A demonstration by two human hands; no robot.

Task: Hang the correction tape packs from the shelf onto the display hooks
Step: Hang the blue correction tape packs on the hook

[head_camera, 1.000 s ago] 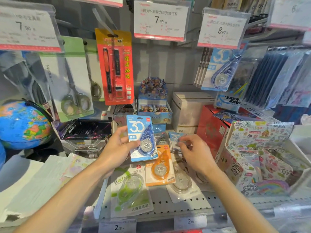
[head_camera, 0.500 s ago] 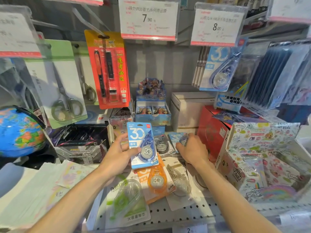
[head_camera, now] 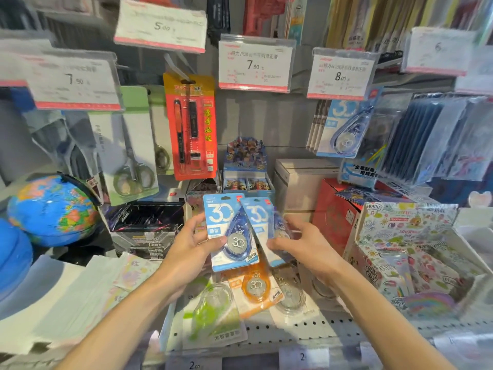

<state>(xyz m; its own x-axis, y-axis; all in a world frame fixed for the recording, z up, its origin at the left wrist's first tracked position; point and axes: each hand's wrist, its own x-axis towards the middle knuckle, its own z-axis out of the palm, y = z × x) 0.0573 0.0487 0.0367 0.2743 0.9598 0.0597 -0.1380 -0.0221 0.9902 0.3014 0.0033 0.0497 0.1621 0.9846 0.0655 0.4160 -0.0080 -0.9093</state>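
Note:
My left hand (head_camera: pixel 186 252) grips a blue correction tape pack (head_camera: pixel 226 231) upright above the shelf. Just to its right, my right hand (head_camera: pixel 306 249) holds a second blue correction tape pack (head_camera: pixel 262 222), its left edge tucked behind the first. Below them on the perforated shelf (head_camera: pixel 293 329) lie an orange pack (head_camera: pixel 253 287), a green pack (head_camera: pixel 213 313) and a clear pack (head_camera: pixel 290 295). Several blue packs (head_camera: pixel 344 129) hang on a display hook at the upper right under the 8.00 price tag (head_camera: pixel 340 73). The 7.90 price tag (head_camera: pixel 254 65) sits above bare wall.
A red pen set (head_camera: pixel 190 126) and scissors packs (head_camera: pixel 128 148) hang at the left. A globe (head_camera: pixel 50 209) stands at far left, a black tray (head_camera: pixel 146 222) beside it. A white box (head_camera: pixel 301 182), red box (head_camera: pixel 336 212) and patterned sticker box (head_camera: pixel 410 252) crowd the right.
My right hand has lifted a second blue pack off the shelf and brought it up beside the one in my left hand. The view has tilted upward.

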